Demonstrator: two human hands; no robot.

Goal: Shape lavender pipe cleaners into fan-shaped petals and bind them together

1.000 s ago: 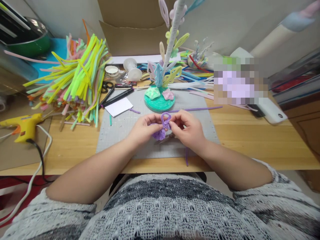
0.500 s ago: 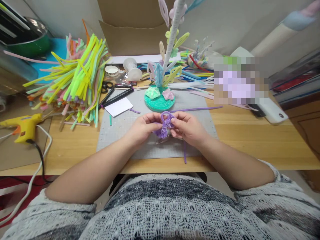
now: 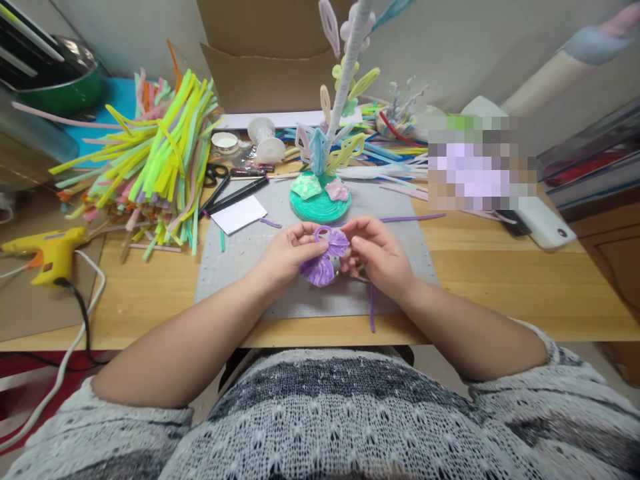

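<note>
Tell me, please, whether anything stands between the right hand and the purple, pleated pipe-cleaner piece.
Nothing visible does: the right hand is close beside the purple, pleated pipe-cleaner piece, which the left hand pinches; I cannot tell whether they touch.

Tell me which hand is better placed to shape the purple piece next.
Probably the right hand: it looks partly open, close beside the purple piece, while the left hand pinches that piece.

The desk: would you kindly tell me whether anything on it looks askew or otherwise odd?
The white stem above the green base leans right, which looks askew, though lens distortion may exaggerate it. Pixelation hides part of the desk at right.
</note>
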